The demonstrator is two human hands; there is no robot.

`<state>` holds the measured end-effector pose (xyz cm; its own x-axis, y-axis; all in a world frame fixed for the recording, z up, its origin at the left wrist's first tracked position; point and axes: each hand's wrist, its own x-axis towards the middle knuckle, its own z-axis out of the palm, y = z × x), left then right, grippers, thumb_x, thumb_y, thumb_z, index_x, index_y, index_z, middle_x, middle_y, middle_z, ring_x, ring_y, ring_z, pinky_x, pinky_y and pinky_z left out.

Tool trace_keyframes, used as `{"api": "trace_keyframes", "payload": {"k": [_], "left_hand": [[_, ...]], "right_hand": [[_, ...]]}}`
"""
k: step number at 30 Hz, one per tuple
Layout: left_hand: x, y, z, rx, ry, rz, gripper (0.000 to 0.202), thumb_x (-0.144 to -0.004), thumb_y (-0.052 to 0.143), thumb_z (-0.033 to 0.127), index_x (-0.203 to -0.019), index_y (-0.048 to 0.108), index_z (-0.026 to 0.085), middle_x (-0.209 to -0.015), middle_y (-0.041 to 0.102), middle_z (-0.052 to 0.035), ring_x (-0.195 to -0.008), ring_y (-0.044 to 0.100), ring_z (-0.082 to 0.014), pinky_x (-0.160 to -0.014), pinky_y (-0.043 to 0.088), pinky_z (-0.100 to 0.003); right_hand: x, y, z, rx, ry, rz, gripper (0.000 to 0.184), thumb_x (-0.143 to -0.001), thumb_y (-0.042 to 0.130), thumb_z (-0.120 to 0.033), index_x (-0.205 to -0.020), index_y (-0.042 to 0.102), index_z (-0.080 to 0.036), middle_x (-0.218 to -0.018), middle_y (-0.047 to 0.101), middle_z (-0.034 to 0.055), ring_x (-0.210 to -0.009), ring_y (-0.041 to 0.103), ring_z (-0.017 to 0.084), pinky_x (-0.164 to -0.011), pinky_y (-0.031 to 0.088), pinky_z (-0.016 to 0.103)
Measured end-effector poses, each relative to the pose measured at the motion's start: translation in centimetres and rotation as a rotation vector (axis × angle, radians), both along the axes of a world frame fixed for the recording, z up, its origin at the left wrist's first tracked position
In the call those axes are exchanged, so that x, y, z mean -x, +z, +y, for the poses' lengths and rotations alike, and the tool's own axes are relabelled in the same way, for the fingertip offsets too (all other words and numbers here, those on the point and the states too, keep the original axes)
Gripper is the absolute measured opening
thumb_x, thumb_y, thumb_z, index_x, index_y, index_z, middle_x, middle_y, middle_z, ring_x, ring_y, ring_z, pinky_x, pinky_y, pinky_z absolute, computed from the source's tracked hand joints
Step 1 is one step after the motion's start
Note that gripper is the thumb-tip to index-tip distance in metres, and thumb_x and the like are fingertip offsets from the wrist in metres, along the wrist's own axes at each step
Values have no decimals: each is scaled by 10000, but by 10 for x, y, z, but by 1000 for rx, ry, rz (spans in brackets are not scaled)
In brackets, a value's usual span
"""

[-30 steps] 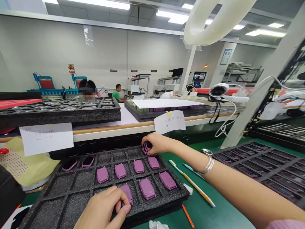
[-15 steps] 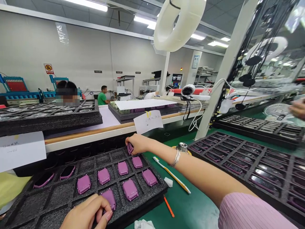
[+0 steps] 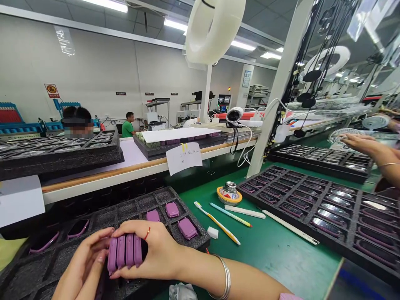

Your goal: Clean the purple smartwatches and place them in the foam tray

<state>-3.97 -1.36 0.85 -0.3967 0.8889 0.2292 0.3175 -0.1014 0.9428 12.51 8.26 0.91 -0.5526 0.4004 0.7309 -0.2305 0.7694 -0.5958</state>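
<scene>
A row of several purple watch cases (image 3: 125,251), packed side by side, is gripped in my right hand (image 3: 161,250) above the black foam tray (image 3: 137,204). My left hand (image 3: 81,263) curls around the left end of that row, its fingertips against the cases. Back-up purple watch cases sit in the tray's right compartments, one (image 3: 187,228) near the right edge and another (image 3: 171,210) behind it. Two purple-framed pieces with dark faces, one a watch (image 3: 78,229), lie at the tray's left. Both hands cover the tray's middle.
A toothbrush (image 3: 217,223), a blue-yellow pen (image 3: 229,214), white strips and a metal-topped jar (image 3: 230,189) lie on the green table (image 3: 271,266). Right of them is a tray (image 3: 308,208) of purple-rimmed watches. A co-worker's hand (image 3: 359,143) is at far right. A shelf (image 3: 137,166) runs behind.
My right hand has come back from the tray's far corner to the front middle, carrying purple watch cases. My left hand has moved left and up to meet it. The view has turned slightly right.
</scene>
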Motion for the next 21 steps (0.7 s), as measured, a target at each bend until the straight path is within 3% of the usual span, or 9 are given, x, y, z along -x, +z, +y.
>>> {"api": "trace_keyframes", "payload": {"k": [3,7,10,14,21], "left_hand": [[-22,16,3,-8,9,-314,567,-813,681,667,-1258,598,326,-1410,638,-32,-1312,578,-285,-1067,499,-365],[-41,30,-3,262,-197,-735,613,-857,625,686,-1270,662,234,-1232,731,-104,-1161,666,-306,-938,559,-432],[-46,32,-9,244,-320,-790,609,-813,708,666,-1189,713,187,-1123,753,-107,-1081,686,-280,-929,544,-416],[-49,31,-10,143,-353,-793,695,-716,752,726,-1129,723,168,-1081,747,-109,-1054,676,-265,-869,528,-353],[-50,25,-9,142,-387,-778,712,-765,699,736,-1188,681,163,-1007,729,-84,-941,661,-229,-788,494,-326]], "right_hand": [[-2,1,-2,12,-13,126,579,-704,885,-450,-1189,654,-235,-1134,770,39,-1028,744,185,-962,554,248],[-11,7,-10,-19,18,137,659,-694,910,-402,-1264,617,-247,-1180,753,56,-1059,733,201,-1020,538,299],[-17,6,-11,8,59,66,806,-705,917,-314,-1402,512,-282,-1228,727,61,-1117,713,222,-1095,500,371],[-21,4,-10,30,95,-7,961,-732,871,-159,-1525,355,-329,-1264,705,39,-1210,668,213,-1108,502,364],[-22,6,-12,6,113,-6,968,-776,782,-96,-1575,291,-334,-1269,700,20,-1210,668,204,-1113,512,353]]}}
